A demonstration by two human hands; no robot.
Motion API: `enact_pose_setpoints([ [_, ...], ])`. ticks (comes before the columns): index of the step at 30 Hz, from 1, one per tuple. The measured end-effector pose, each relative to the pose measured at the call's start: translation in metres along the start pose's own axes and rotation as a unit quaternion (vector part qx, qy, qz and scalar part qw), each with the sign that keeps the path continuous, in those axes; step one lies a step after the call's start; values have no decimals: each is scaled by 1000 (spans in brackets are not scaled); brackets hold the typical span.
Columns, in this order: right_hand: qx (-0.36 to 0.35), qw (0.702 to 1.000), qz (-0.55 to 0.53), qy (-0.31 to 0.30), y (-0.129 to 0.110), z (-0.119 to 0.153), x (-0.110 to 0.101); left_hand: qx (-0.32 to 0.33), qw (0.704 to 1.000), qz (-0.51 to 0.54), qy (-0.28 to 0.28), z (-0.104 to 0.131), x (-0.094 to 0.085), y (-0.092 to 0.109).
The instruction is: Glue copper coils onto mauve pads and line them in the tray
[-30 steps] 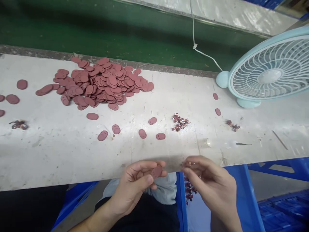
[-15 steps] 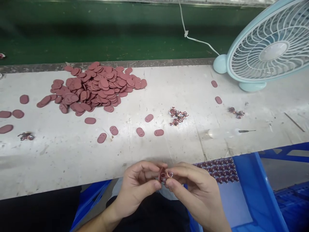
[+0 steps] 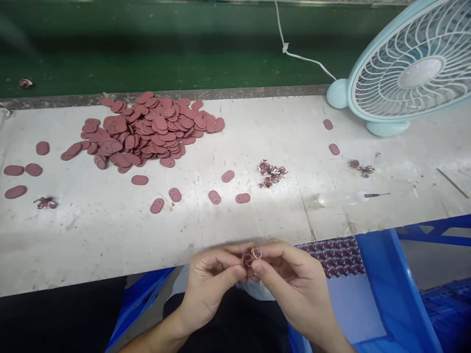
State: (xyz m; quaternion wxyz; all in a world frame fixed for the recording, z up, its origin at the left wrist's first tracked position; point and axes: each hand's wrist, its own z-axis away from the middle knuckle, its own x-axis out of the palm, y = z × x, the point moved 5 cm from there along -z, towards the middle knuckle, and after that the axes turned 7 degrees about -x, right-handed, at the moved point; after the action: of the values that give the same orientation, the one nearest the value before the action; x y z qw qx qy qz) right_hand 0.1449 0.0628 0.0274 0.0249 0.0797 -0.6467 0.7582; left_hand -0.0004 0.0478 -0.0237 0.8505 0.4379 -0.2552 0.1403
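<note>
At the table's near edge, my left hand pinches a dark red oval piece between thumb and fingers. Close beside it, my right hand is closed on a small figure with white and orange parts, which touches the oval piece. Fingertips partly hide both. Further back on the table lies a large pile of red oval pieces. Single ovals are scattered in front of the pile. A small cluster of figures lies right of these.
A light blue fan stands at the back right, its white cable running backward. A clear bottle with a thin dark tip lies on the white table. Below the edge, a blue crate holds rows of dark red figures.
The oval piece has turned in my left hand, so more of its flat face shows. My right fingers have shifted slightly upward with the small figure. The whole view has moved a little.
</note>
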Motion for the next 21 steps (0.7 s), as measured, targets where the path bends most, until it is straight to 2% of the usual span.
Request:
enact_pose_setpoints([
  [10, -19, 1000, -7, 10, 4, 0, 1, 15, 999, -7, 29, -1, 2, 2],
  [14, -6, 999, -42, 18, 9, 0, 2, 47, 998, -25, 22, 2, 6, 6],
  [16, -8, 995, -91, 31, 14, 3, -5, 84, 993, -85, 14, 5, 3, 18],
  [18, -15, 991, -122, 61, 19, 9, -19, 170, 962, -209, 54, 8, -12, 41],
  [19, -14, 989, -125, 81, 22, 13, -29, 223, 925, -292, 95, 10, -24, 57],
  [20, -11, 987, -121, 104, 26, 18, -40, 273, 872, -379, 146, 13, -37, 73],
  [21, -5, 986, -113, 124, 31, 23, -52, 288, 813, -471, 188, 12, -51, 87],
])
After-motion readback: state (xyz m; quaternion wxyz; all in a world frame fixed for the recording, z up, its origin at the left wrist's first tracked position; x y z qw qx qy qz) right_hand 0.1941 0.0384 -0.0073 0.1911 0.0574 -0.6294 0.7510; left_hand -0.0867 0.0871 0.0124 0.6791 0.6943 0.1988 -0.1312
